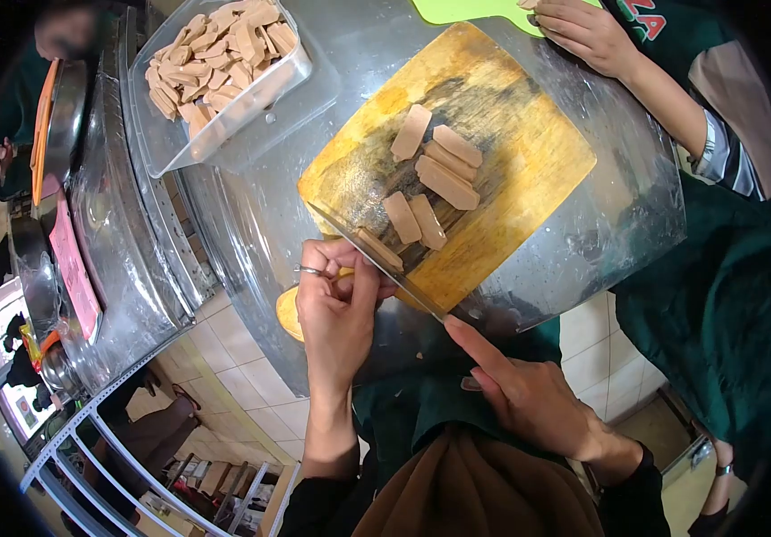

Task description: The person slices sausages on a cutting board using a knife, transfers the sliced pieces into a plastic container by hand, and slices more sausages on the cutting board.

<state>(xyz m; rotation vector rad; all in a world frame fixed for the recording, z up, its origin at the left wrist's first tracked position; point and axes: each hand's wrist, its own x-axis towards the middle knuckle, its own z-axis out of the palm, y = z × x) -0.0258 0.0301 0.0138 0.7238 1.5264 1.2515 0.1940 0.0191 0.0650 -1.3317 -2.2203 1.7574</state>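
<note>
My right hand [538, 398] grips a knife [403, 282], index finger stretched along its spine. The blade runs diagonally across the near edge of a worn yellow cutting board [529, 161]. Curled right behind the blade, my left hand [336, 309], with a ring on one finger, is closed on a sausage piece mostly hidden by the fingers. On the blade's far side lies a thin sausage slice [380, 251]. More pinkish-brown sausage slices [448, 182] rest in small groups mid-board. A yellow round-edged thing [289, 313] shows beside my left wrist.
At the upper left, a clear plastic tub [251, 107] holds many cut slices. Another person's hand [582, 36] touches a green board [466, 9] at the top right. The metal table [260, 215] ends close to my body; a white metal rack [90, 430] stands lower left.
</note>
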